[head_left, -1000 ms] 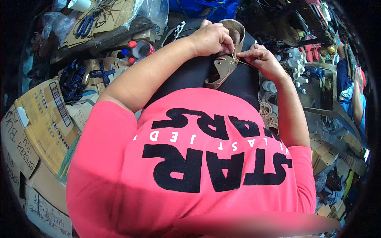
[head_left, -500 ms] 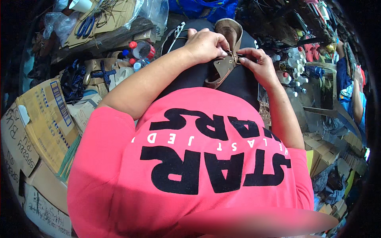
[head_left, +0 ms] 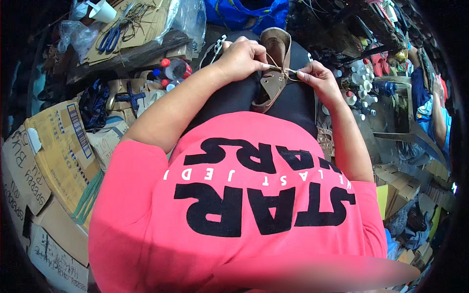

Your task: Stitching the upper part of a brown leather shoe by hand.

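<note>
A brown leather shoe upper (head_left: 271,87), with eyelets and a sewn edge, rests on my lap between my dark-clad thighs. Its rounded open end points away from me. Over its middle a thin tan lace (head_left: 278,68) is stretched between my hands, crossing in what looks like a knot or bow. My left hand (head_left: 244,58) pinches one part of it between thumb and fingers, and a loop rises beside the fingertips. On the other side my right hand (head_left: 319,78) pinches the other part, also closed at the fingertips.
Plastic bottles (head_left: 177,69) stand left of my legs, and several white-capped ones (head_left: 360,80) stand right. At upper left, blue-handled scissors (head_left: 108,40) lie on cardboard by a white cup (head_left: 102,10). Cardboard boxes (head_left: 61,141) fill the left; a blue bag (head_left: 249,17) lies ahead. Another person's arm (head_left: 440,117) shows far right.
My hands have drawn apart, the left one leftward and the right one slightly rightward. The lace now stretches tighter across the shoe upper, which has turned a little more upright in view.
</note>
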Available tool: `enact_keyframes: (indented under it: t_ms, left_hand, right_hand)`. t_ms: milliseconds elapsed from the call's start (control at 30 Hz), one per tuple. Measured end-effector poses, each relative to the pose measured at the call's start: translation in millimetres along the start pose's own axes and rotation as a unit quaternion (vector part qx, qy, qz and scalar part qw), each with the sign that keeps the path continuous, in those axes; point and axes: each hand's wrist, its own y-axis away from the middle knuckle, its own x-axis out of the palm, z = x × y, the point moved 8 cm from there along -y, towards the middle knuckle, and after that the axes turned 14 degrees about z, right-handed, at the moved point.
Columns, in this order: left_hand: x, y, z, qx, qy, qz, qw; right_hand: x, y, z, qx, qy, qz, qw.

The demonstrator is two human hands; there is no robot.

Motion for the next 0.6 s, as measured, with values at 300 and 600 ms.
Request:
enact_keyframes:
  t_ms: [300, 600]
  left_hand:
    - [13, -13, -28, 0.011, -0.058, 0.123, 0.991]
    - [17, -13, -31, 0.032, -0.083, 0.112, 0.99]
  right_hand:
    - [-8, 33, 10, 0.041, 0.029, 0.044, 0.998]
    - [-34, 18, 30, -0.041, 0.197, 0.002, 0.98]
